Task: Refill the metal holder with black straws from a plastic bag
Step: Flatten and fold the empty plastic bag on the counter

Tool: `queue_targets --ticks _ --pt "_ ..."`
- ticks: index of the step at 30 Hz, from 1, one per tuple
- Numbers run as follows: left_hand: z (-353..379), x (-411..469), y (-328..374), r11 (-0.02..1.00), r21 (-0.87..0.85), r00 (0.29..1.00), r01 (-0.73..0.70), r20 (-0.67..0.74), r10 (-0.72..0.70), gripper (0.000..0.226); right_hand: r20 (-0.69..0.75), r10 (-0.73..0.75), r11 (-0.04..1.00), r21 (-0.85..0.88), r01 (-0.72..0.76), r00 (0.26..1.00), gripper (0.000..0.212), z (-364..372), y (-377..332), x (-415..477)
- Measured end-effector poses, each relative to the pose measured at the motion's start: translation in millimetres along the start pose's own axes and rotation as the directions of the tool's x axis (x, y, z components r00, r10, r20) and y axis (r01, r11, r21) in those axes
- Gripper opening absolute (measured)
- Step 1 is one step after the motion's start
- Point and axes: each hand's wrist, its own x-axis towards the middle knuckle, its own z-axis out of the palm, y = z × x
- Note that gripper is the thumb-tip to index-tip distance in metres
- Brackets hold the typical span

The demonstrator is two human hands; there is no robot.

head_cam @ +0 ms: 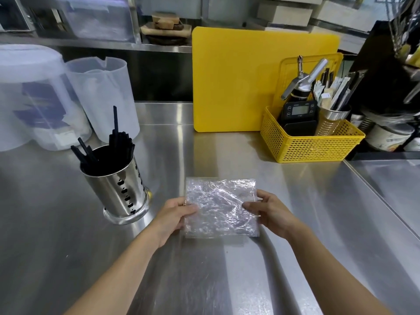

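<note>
A clear, crinkled plastic bag [219, 205] lies flat and folded on the steel counter in front of me; I see no straws inside it. My left hand [175, 214] grips its left edge, thumb on top. My right hand [268, 211] grips its right edge the same way. To the left stands the metal holder [120, 192], a shiny cylinder with cut-out holes, tilted slightly. Black straws [113, 142] stick out of its top, some leaning left, one standing taller than the rest.
Two translucent plastic containers [100, 96] stand behind the holder at the left. A yellow cutting board [231, 83] leans upright at the back. A yellow basket [313, 144] at the right holds a scale, a metal cup of utensils and a dispenser.
</note>
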Motion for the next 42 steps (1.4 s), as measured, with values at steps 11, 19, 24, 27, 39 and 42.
queue_targets --ticks 11,19,24,27,39,42 --pt "-5.6 -1.7 6.3 0.996 -0.020 0.993 -0.084 -0.084 0.082 0.015 0.038 0.031 0.999 0.016 -0.031 0.999 0.036 -2.7 8.4 5.5" --pt "-6.2 -4.3 0.7 0.981 -0.184 0.998 -0.059 -0.044 0.052 0.017 0.107 0.007 0.995 0.094 -0.017 0.994 0.030 -5.6 12.8 3.1" --pt "-3.5 0.3 0.6 0.937 -0.349 1.000 -0.011 0.005 0.014 0.031 0.095 -0.023 0.994 0.108 0.013 0.995 0.022 -4.5 14.8 7.0" --pt "-6.3 0.1 0.6 0.935 -0.353 0.999 0.019 0.045 -0.004 0.045 0.046 0.000 0.998 0.069 -0.003 0.999 0.054 -6.5 12.4 6.2" --pt "-9.0 -6.4 -3.5 0.973 0.027 0.970 0.228 0.081 -0.230 0.050 0.000 -0.022 0.975 -0.219 0.021 1.000 0.049 -6.9 9.9 2.7" --pt "-7.8 -3.4 -7.4 0.981 0.010 0.980 0.196 -0.024 -0.196 0.045 -0.027 0.002 0.996 -0.093 -0.004 1.000 0.039 -6.1 8.6 2.1"
